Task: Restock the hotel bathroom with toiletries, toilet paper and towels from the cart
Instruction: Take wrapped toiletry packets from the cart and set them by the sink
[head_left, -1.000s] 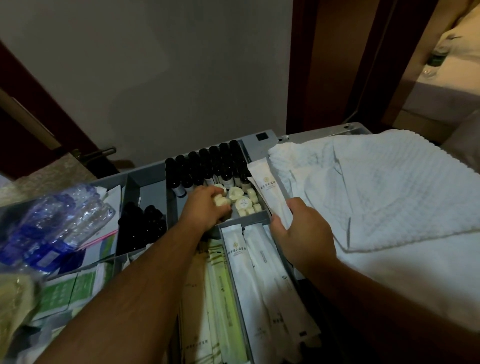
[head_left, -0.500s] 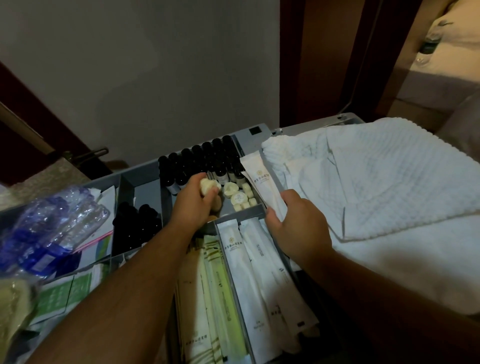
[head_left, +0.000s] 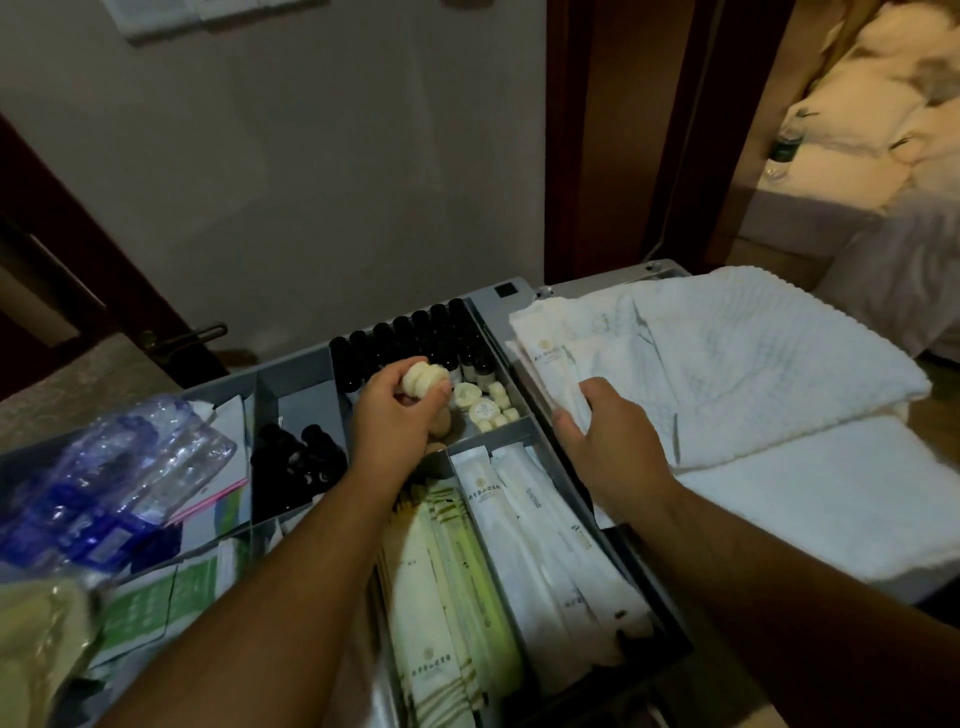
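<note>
Several round soaps (head_left: 423, 380) gripped in left hand (head_left: 397, 418), above cart tray (head_left: 304, 387); right hand (head_left: 615, 441) clutches white sachet (head_left: 551, 364).

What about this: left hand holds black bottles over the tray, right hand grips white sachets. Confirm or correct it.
Wrong about the left hand: the head view shows it holding round cream soaps over the tray. The right hand does grip white sachets.

A door handle (head_left: 187, 335) shows left, seemingly bedding (head_left: 883, 119) far right.
</note>
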